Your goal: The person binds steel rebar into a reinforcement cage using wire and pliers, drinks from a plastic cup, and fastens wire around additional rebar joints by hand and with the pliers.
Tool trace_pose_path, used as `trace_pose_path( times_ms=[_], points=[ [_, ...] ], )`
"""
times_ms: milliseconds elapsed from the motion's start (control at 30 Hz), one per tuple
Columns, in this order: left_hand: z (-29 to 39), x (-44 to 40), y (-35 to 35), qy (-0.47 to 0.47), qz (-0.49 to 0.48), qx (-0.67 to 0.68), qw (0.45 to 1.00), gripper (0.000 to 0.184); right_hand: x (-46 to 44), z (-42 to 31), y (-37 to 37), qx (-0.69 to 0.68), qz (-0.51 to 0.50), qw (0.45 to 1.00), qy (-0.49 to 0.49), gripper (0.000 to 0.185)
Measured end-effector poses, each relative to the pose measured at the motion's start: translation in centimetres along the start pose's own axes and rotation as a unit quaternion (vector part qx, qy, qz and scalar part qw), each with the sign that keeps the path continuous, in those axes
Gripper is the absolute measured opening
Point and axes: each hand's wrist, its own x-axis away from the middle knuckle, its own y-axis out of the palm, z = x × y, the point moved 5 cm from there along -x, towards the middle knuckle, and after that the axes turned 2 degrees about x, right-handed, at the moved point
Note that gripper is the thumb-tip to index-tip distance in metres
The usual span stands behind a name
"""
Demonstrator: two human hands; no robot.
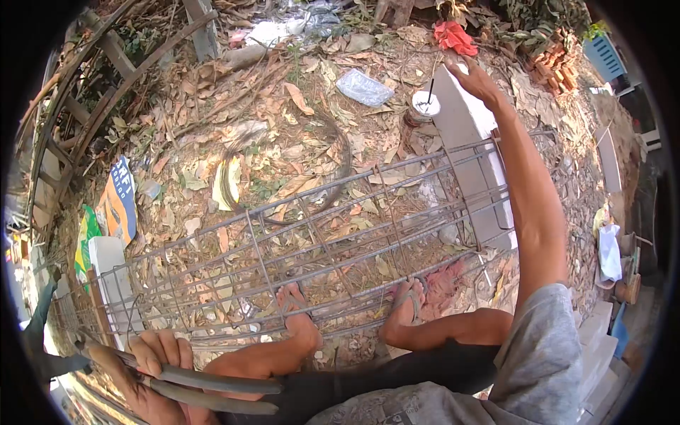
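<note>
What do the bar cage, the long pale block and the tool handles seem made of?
Bar cage: probably steel, dull grey with rusty-brown patches. Long pale block: likely concrete, matte and straight-edged. Tool handles: smooth grey, metal or worn coating, can't tell which.

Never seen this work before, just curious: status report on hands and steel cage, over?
Left hand gripping two-handled tool. Right hand open at far end of pale block. Steel cage across it. Feet close by.

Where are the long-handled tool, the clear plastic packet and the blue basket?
Long-handled tool (221, 382): head view, on the upper handle.
Clear plastic packet (364, 87): head view, middle of its crumpled surface.
Blue basket (604, 58): head view, on its slotted side.
</note>
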Motion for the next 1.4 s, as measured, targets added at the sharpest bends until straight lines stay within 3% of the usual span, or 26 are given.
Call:
trace_pose_path(
  times_ms=[67,133,167,200,233,267,333,400,500,600,667,733,800,833,933,967,1033,1100,1200,1267,1400],
  points=[
    [-0.3,-0.3,-1.0,-0.07,-0.211,0.035,0.974,0.038,3.9,-4.2,-5.1,-0.036,0.081,0.994,-0.062,0.095],
    [-0.8,0.1,0.2,-0.118,-0.277,0.016,0.954,0.043,11.3,-10.2,-9.7,-0.05,0.124,0.985,-0.108,0.07],
    [-1.1,0.4,1.0,-0.14,-0.307,0.006,0.941,0.049,14.9,-12.7,-11.0,-0.074,0.111,0.981,-0.14,0.066],
    [-1.3,0.8,1.2,-0.149,-0.272,-0.03,0.95,0.05,19.7,-15.8,-12.1,-0.117,0.064,0.981,-0.14,0.062],
    [-1.5,1.5,1.6,-0.158,-0.235,-0.066,0.957,0.052,24.3,-18.7,-12.8,-0.137,0.029,0.967,-0.213,0.061],
    [-1.9,2.1,1.8,-0.168,-0.197,-0.103,0.96,0.054,29.0,-21.8,-13.1,-0.201,-0.117,0.94,-0.25,0.06],
    [-3.1,2.6,2.8,-0.134,-0.204,-0.18,0.953,0.057,37.6,-26.3,-12.7,-0.179,-0.213,0.89,-0.362,0.078],
    [-4.3,3.1,5.1,-0.103,-0.239,-0.225,0.939,0.059,42.5,-28.3,-11.0,-0.166,-0.241,0.881,-0.371,0.084],
    [-5.3,5.5,9.6,-0.084,-0.319,-0.26,0.908,0.062,42.9,-28.7,-9.0,-0.2,-0.219,0.908,-0.296,0.071],
    [-5.3,6.9,13.9,-0.056,-0.418,-0.294,0.858,0.068,41.1,-26.6,-10.3,-0.309,-0.136,0.911,-0.235,0.052],
    [-6.4,6.0,14.9,-0.153,-0.448,-0.229,0.851,0.076,39.9,-24.1,-12.5,-0.383,-0.129,0.896,-0.183,0.051],
    [-6.3,6.7,14.3,-0.186,-0.441,-0.216,0.851,0.065,38.6,-19.6,-13.5,-0.373,-0.096,0.902,-0.195,0.05],
    [-8.0,5.0,11.8,-0.213,-0.428,-0.213,0.852,0.052,40.6,-14.1,-15.8,-0.418,-0.05,0.899,-0.123,0.05],
    [-8.6,3.9,10.6,-0.24,-0.407,-0.23,0.851,0.04,41.9,-10.1,-16.2,-0.395,-0.002,0.917,-0.062,0.048],
    [-10.1,2.0,8.9,-0.242,-0.364,-0.233,0.869,0.034,47.9,0.7,-13.8,-0.278,0.203,0.937,0.065,0.039],
    [-10.5,1.5,8.6,-0.248,-0.365,-0.242,0.864,0.03,50.6,4.5,-10.8,-0.205,0.205,0.941,0.173,0.037],
    [-11.2,1.2,8.3,-0.241,-0.407,-0.244,0.847,0.03,57.0,9.6,-3.1,-0.272,0.161,0.897,0.309,0.042],
    [-11.7,1.3,8.8,-0.212,-0.455,-0.256,0.826,0.029,62.7,11.1,4.0,-0.318,0.037,0.859,0.399,0.042],
    [-12.2,2.0,9.4,-0.204,-0.473,-0.301,0.802,0.028,66.9,8.7,10.0,-0.344,-0.115,0.831,0.421,0.041],
    [-12.2,2.6,9.9,-0.167,-0.487,-0.343,0.786,0.028,66.2,7.2,10.2,-0.337,-0.181,0.834,0.397,0.041],
    [-12.9,3.9,10.1,-0.047,-0.529,-0.405,0.744,0.033,58.8,7.8,4.4,-0.261,-0.182,0.895,0.312,0.043]
  ],
)
